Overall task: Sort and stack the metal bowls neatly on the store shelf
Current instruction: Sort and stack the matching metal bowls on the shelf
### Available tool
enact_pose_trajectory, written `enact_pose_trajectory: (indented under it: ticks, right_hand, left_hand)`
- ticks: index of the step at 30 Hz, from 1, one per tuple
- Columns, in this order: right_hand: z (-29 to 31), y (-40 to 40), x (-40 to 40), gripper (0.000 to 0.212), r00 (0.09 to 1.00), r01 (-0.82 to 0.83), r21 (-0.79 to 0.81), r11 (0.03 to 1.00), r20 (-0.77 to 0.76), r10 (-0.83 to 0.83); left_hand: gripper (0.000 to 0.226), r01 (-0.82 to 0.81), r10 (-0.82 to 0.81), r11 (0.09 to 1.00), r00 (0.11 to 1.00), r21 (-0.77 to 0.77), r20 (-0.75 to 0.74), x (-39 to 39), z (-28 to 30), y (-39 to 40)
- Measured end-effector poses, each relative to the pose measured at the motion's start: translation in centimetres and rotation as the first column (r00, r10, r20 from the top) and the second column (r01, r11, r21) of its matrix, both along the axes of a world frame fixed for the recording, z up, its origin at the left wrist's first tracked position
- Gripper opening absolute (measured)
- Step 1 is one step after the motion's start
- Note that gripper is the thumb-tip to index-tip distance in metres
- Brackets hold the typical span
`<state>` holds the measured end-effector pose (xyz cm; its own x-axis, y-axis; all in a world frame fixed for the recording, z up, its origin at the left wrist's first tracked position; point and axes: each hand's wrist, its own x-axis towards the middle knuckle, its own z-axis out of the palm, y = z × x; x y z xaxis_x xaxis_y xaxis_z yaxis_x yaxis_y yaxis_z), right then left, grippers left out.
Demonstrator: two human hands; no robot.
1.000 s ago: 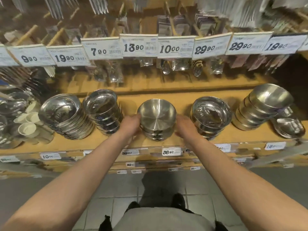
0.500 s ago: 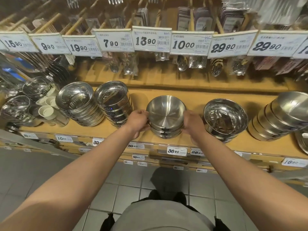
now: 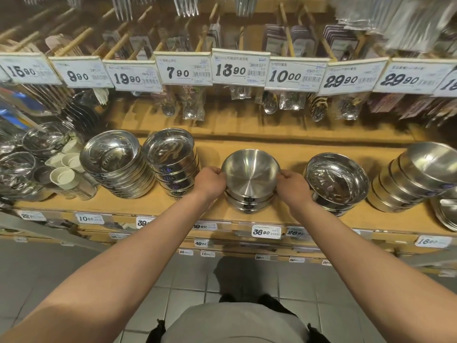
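A short stack of brushed metal bowls (image 3: 250, 177) stands in the middle of the wooden shelf (image 3: 291, 157). My left hand (image 3: 210, 183) grips the top bowl's left rim and my right hand (image 3: 293, 185) grips its right rim, fingers curled over the edge. To the left stand a stack of shiny straight-sided bowls (image 3: 170, 157) and a leaning stack of wider bowls (image 3: 111, 157). To the right sit a low stack of polished bowls (image 3: 336, 179) and a tilted stack of matte bowls (image 3: 425, 167).
Price tags (image 3: 237, 68) hang on a rail above, with packaged spoons (image 3: 269, 102) behind them. Small white cups (image 3: 63, 174) and more steel ware crowd the shelf's left end. Flat steel dishes (image 3: 445, 214) lie at the far right. Bare shelf shows behind the middle stack.
The view has shifted left and slightly closer, so the shelf contents sit further right in frame. Both hands stay on the middle stack's top bowl; their grip looks tighter on the rim.
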<state>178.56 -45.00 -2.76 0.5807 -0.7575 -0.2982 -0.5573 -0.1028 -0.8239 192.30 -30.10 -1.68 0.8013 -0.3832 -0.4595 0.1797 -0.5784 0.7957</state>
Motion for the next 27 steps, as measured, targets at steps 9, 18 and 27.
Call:
enact_pose_trajectory:
  ticks: [9,18,27]
  right_hand:
    - [0.0,0.2,0.4,0.029,0.998,0.013,-0.017,1.000,-0.056,-0.014]
    - [0.8,0.3,-0.3,0.049,0.996,0.025,0.102,0.994,-0.085,-0.016]
    - [2.0,0.6,-8.9,0.028,0.997,-0.057,0.174,0.983,0.055,0.048]
  left_hand:
    - [0.025,-0.001,0.000,1.000,1.000,-0.014,-0.022,0.7,-0.2,0.2]
    - [0.023,0.012,-0.012,1.000,1.000,-0.024,-0.014,0.6,0.1,0.6]
    - [0.022,-0.057,0.086,0.992,0.958,-0.112,0.273,-4.0,3.3,0.2]
